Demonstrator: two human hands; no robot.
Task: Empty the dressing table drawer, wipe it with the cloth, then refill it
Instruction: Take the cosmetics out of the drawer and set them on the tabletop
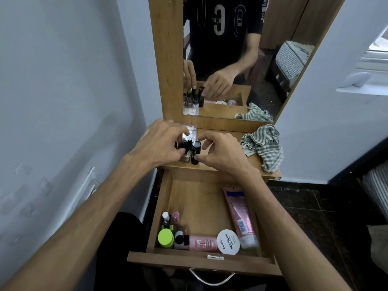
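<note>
The wooden drawer [161, 208] is pulled out below the dressing table top [226, 164]. Inside lie a pink tube [239, 215], a white nail polish jar [228, 242], a pink bottle [203, 243], a green-capped jar [165, 238] and small bottles [170, 219]. On the table top stands a cluster of dark cosmetic sticks [192, 150] beside a compact case [190, 131]. My left hand [159, 143] curls around the cluster from the left. My right hand [220, 152] pinches the black stick [195, 153] at its right. A striped cloth [264, 145] lies crumpled at the top's right end.
A mirror [231, 59] in a wooden frame rises behind the table top and reflects a person's hands and the cluster. A grey wall runs along the left. Dark floor lies to the right. A metal handle [210, 279] hangs on the drawer front.
</note>
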